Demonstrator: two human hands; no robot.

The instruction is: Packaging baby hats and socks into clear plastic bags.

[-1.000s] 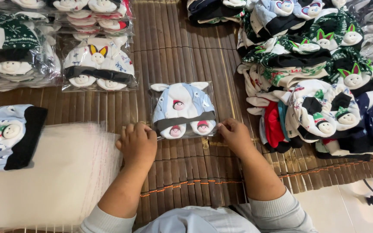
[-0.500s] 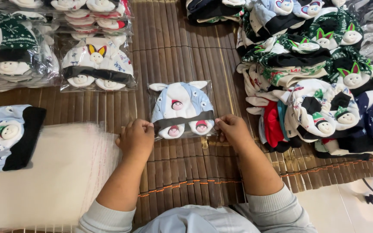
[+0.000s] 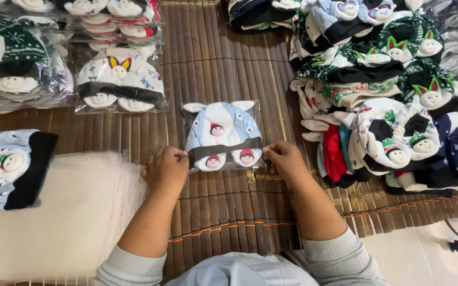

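Here, the clear plastic packet holding a pale blue knitted hat point(image 3: 222, 136) lies mid-mat on the brown bamboo mat point(image 3: 229, 69), light, soft and slippery, its near corners pinched by the left hand point(image 3: 166, 170) and the right hand point(image 3: 284, 160).

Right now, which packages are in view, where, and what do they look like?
Clear bag: mat centre, pale blue hat inside, pinched by left hand and right hand.
Bagged hats: upper left, clear, white, green and black.
Flat empty bags: lower left, translucent white stack.
Loose hats: right, unbagged.
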